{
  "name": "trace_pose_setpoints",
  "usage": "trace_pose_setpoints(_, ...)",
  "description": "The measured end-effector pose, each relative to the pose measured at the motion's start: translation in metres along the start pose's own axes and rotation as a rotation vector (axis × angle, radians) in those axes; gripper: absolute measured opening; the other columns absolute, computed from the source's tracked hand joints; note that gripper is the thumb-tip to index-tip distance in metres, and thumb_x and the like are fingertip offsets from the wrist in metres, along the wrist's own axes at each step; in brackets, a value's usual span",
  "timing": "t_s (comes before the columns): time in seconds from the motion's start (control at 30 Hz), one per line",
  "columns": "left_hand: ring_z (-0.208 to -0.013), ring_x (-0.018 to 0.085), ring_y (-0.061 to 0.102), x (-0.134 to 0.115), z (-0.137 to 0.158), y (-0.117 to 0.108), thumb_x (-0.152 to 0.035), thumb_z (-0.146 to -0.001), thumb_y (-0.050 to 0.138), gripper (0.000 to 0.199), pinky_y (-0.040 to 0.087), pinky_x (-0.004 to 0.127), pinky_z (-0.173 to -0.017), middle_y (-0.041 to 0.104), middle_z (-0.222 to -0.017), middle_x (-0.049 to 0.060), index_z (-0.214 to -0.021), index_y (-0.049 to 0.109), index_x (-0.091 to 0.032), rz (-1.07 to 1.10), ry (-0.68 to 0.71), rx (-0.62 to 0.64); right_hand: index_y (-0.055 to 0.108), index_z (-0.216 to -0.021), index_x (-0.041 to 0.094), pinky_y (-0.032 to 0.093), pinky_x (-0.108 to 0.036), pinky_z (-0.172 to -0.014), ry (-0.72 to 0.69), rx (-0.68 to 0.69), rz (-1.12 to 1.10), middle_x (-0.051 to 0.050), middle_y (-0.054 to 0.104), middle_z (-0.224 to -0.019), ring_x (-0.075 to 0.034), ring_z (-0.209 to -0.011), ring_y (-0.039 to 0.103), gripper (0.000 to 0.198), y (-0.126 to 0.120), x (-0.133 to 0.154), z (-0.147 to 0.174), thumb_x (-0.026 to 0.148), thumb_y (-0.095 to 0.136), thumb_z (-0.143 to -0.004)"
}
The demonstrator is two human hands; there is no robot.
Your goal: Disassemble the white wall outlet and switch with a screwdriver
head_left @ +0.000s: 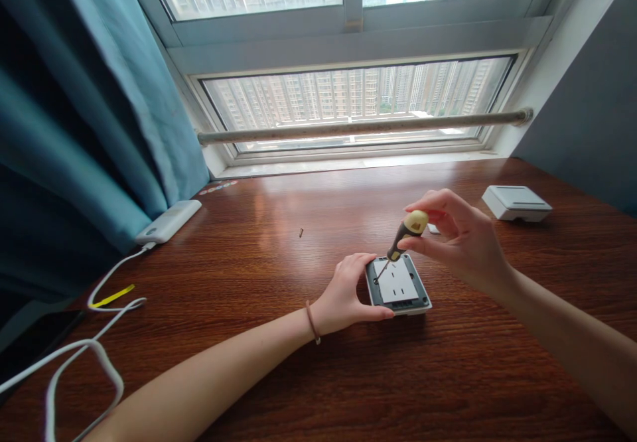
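Note:
A wall socket [401, 283] with a white face and a dark grey frame lies flat on the brown wooden table. My left hand [348, 293] grips it from the left, thumb along the near edge and fingers at the far left corner. In my right hand [455, 236] is a screwdriver [402, 237] with a yellow and black handle, pinched between thumb and fingers. Its shaft slants down to the left, and the tip meets the screw hole on the left side of the socket's frame. A small brass-coloured screw [301, 233] lies apart, farther back on the table.
At the back right sits a white box-shaped part [517, 203]. A small white piece [432, 229] shows partly behind my right hand. To the left are a white power bank [169, 221], its white cable [112, 369] and a blue curtain [164, 130]. A window with a rail [363, 127] stands behind.

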State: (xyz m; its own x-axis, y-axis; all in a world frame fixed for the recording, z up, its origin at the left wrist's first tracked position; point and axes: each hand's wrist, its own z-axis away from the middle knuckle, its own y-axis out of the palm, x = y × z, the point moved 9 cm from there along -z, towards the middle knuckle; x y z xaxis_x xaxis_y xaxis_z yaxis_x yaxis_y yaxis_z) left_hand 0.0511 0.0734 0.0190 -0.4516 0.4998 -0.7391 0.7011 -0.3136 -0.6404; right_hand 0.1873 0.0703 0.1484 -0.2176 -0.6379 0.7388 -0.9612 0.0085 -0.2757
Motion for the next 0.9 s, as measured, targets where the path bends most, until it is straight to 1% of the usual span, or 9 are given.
trace_pose_setpoints(0.13,-0.118,0.028,0.042,0.0,0.0,0.001,-0.055,-0.055,0.075,0.086,0.034,0.042,-0.103,0.046,-0.126,0.012,-0.124,0.04,-0.017,-0.004,-0.002,0.008,0.051,-0.088,0.021,0.056,-0.031,-0.075,0.043,0.049,-0.215,-0.002,0.067,-0.092,-0.017,-0.087,0.065,0.029,0.009,0.0,0.002,0.013,0.072,-0.069)
trace_pose_setpoints(0.27,-0.118,0.028,0.042,-0.001,0.0,0.001,-0.055,-0.056,0.075,0.086,0.034,0.042,-0.103,0.046,-0.127,0.012,-0.125,0.04,-0.018,-0.003,0.003,0.009,0.046,-0.087,0.021,0.058,-0.032,-0.066,0.094,0.11,-0.314,-0.002,0.07,-0.085,-0.018,-0.08,0.068,0.03,0.017,-0.001,0.003,0.012,0.07,-0.071)
trace_pose_setpoints(0.33,-0.118,0.028,0.042,-0.001,0.0,0.001,-0.055,-0.056,0.075,0.086,0.033,0.042,-0.103,0.046,-0.127,0.012,-0.125,0.04,-0.018,-0.002,0.003,0.012,0.044,-0.084,0.021,0.058,-0.032,-0.065,0.084,0.053,-0.283,0.0,0.069,-0.08,-0.017,-0.076,0.067,0.033,0.014,-0.004,0.002,0.012,0.072,-0.069)
trace_pose_setpoints(0.47,-0.117,0.027,0.043,-0.002,-0.001,0.001,-0.054,-0.056,0.075,0.086,0.033,0.043,-0.103,0.047,-0.126,0.011,-0.126,0.04,-0.019,0.01,0.003,0.025,0.041,-0.083,0.023,0.056,-0.03,-0.063,0.053,-0.152,-0.171,0.005,0.064,-0.072,-0.013,-0.066,0.064,0.038,-0.001,-0.014,0.004,0.013,0.074,-0.067)
trace_pose_setpoints(0.53,-0.117,0.027,0.043,-0.002,-0.001,0.001,-0.053,-0.056,0.076,0.086,0.033,0.043,-0.103,0.047,-0.126,0.011,-0.126,0.04,-0.019,0.012,0.006,0.024,0.042,-0.085,0.024,0.056,-0.03,-0.062,0.053,-0.168,-0.137,0.005,0.064,-0.072,-0.013,-0.065,0.063,0.037,-0.002,-0.018,0.005,0.015,0.073,-0.068)
trace_pose_setpoints(0.63,-0.117,0.027,0.042,-0.002,-0.001,0.001,-0.053,-0.056,0.075,0.086,0.033,0.042,-0.104,0.046,-0.126,0.011,-0.126,0.04,-0.019,0.008,0.007,0.026,0.047,-0.095,0.023,0.055,-0.03,-0.063,0.017,-0.103,-0.067,0.003,0.064,-0.074,-0.014,-0.066,0.063,0.032,0.002,-0.016,0.004,0.019,0.07,-0.073)
trace_pose_setpoints(0.73,-0.118,0.027,0.041,0.0,0.0,0.001,-0.055,-0.056,0.075,0.087,0.033,0.041,-0.104,0.045,-0.127,0.012,-0.126,0.04,-0.018,0.004,0.003,0.024,0.049,-0.113,0.022,0.055,-0.032,-0.068,-0.087,0.047,-0.004,0.0,0.064,-0.08,-0.014,-0.071,0.062,0.036,0.011,-0.006,0.005,0.02,0.062,-0.08)
trace_pose_setpoints(0.83,-0.119,0.027,0.041,0.0,0.001,0.0,-0.056,-0.055,0.075,0.088,0.032,0.041,-0.105,0.045,-0.128,0.013,-0.126,0.04,-0.017,0.001,0.004,0.011,0.036,-0.133,0.023,0.054,-0.034,-0.074,-0.157,0.192,0.017,-0.005,0.061,-0.096,-0.017,-0.086,0.061,0.049,0.02,0.001,0.008,0.02,0.051,-0.087)
trace_pose_setpoints(0.9,-0.118,0.028,0.041,0.0,0.001,0.0,-0.056,-0.055,0.075,0.088,0.032,0.041,-0.105,0.046,-0.127,0.012,-0.126,0.041,-0.017,0.004,0.008,0.005,0.029,-0.139,0.025,0.054,-0.036,-0.078,-0.164,0.24,0.02,-0.008,0.056,-0.11,-0.018,-0.094,0.059,0.051,0.023,0.003,0.009,0.02,0.043,-0.09)
